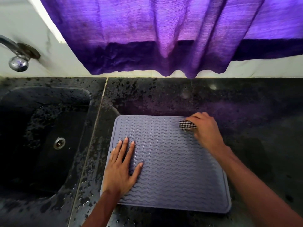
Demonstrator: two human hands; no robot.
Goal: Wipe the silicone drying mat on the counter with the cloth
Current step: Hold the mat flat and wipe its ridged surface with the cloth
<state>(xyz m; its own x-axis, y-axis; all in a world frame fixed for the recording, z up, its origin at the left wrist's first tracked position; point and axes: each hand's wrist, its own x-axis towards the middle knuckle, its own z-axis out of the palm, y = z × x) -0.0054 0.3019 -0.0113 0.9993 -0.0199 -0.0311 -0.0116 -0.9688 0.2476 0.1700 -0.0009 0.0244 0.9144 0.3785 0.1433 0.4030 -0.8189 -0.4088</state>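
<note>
On the counter: the grey-blue square silicone drying mat with wavy raised ridges [172, 161] lies flat on the black speckled stone counter [246, 99], just beside the dark sunken sink [41, 128] to its left.
Cloth: a small black-and-white checked cloth [186, 125], bunched up, sits on the mat near its far right corner.
Right hand: the right hand [205, 127] is clenched around the checked cloth and presses it onto the ridges; only a wad of cloth shows past the fingers.
Left hand: the left hand [122, 167] lies flat and spread on the mat's near left part, palm down, grasping nothing, apparently pinning the mat.
Mat handling: it looks thin, soft and floppy, light enough to creep on wet stone, so a flat palm seems the right hold rather than a pinch at the rim.
Ridges: the wavy grooves will likely trap water, so strokes probably need firm pressure along the grooves.
Cloth handling: soft and limp; held as 1 wad it covers little, so many passes seem needed.
Wet counter: droplets glint on the stone near the sink edge, so the mat may slide.
Backdrop: a purple curtain [164, 38] hangs over the white wall, and a chrome tap [16, 58] sits at the far left.
</note>
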